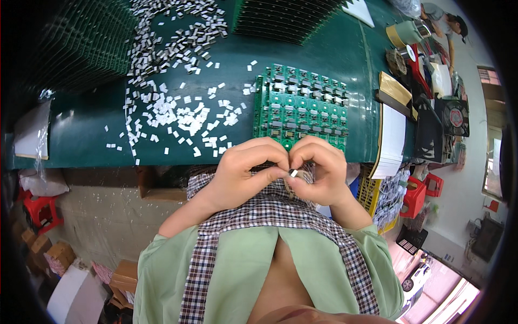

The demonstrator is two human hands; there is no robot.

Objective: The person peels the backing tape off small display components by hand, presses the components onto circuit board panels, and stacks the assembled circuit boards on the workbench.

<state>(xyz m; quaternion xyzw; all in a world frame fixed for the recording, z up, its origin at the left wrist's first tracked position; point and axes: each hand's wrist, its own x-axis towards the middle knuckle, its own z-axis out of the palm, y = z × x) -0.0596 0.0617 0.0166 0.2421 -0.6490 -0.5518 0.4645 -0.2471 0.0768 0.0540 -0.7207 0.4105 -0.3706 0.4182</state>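
My left hand (252, 168) and my right hand (322, 168) meet at the table's front edge, both with fingers pinched. A small white-and-black block (293, 173) shows between the two thumbs and fingertips; its far side is hidden by the fingers. Just beyond my hands stands a stack of green circuit boards (307, 105), fitted with rows of small grey, black and white components. To the left of the stack, many loose small white pieces (186, 116) lie scattered over the green table (226, 54).
Tall racks of upright green boards stand at the back left (91, 43) and back middle (286, 19). Papers (391, 137) and a green flask (404, 33) occupy the right. A yellow crate (369, 189) and red stools (414, 197) are below. Another person (443, 24) is at the far right.
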